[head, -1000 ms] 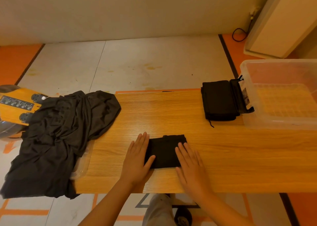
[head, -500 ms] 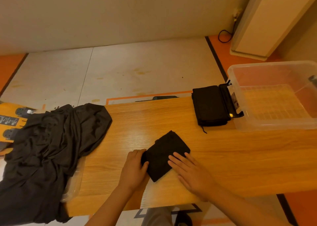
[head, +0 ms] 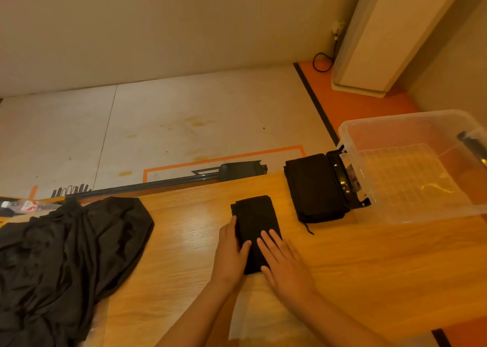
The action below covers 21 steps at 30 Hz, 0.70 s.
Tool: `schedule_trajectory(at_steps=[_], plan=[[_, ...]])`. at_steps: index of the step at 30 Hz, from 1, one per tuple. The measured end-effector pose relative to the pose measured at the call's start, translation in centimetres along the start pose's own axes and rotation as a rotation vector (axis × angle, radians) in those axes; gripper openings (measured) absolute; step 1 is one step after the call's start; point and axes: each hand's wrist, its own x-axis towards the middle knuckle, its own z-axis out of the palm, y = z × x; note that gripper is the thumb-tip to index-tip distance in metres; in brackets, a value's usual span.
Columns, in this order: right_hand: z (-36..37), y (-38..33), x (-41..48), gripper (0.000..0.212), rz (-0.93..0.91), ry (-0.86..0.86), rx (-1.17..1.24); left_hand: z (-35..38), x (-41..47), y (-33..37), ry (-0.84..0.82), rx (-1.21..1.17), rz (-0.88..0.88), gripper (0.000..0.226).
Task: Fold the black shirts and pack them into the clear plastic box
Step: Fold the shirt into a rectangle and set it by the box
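A small folded black shirt [head: 257, 222] lies on the wooden table [head: 184, 254], its long side pointing away from me. My left hand [head: 229, 254] rests along its left edge with the thumb on top of the cloth. My right hand [head: 286, 262] lies flat on its near right part, fingers straight. A stack of folded black shirts [head: 313, 188] sits just beyond to the right, against the clear plastic box [head: 411, 213], which holds no shirts. A loose pile of unfolded black shirts [head: 63, 254] covers the table's left end.
The box's black latch [head: 342, 180] touches the folded stack. A dark bar [head: 158, 184] runs along the table's far edge. A crumpled clear plastic bag [head: 101, 317] shows under the loose pile. A white cabinet [head: 374, 43] and a cable stand on the floor beyond.
The folded shirt has been turned from crosswise, through diagonal, to lengthwise and slid closer to the folded stack. Both hands stayed on it.
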Motion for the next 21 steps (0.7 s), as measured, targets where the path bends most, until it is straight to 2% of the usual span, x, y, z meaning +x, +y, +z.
schedule_trajectory(at_steps=[2,5,8,10,12,17,19,21], plan=[[0.0,0.2,0.5,0.058,0.01,-0.016,0.033,0.2,1.3,0.6,-0.003,-0.01,-0.004,0.065],[-0.4,0.5,2.8,0.058,0.025,0.116,-0.006,0.4,3.7,1.7,-0.004,0.027,-0.002,0.062],[-2.2,0.7,5.4,0.078,0.115,0.14,-0.078,0.6,6.3,2.7,-0.026,0.092,0.014,0.062],[-3.3,1.0,6.4,0.071,0.134,0.103,-0.194,0.8,7.8,3.1,-0.067,0.151,0.036,0.063],[-3.8,1.4,6.9,0.067,0.187,0.025,-0.179,1.2,8.9,3.3,-0.107,0.201,0.06,0.064],[-4.1,1.2,6.9,0.071,0.231,-0.006,-0.131,1.6,9.9,3.5,-0.133,0.261,0.071,0.066],[-4.1,1.2,6.8,0.071,0.245,0.01,-0.11,1.7,9.4,3.5,-0.129,0.26,0.08,0.071],[-3.3,1.1,6.4,0.077,0.21,0.122,-0.074,1.8,8.3,3.4,-0.042,0.265,0.134,0.07]])
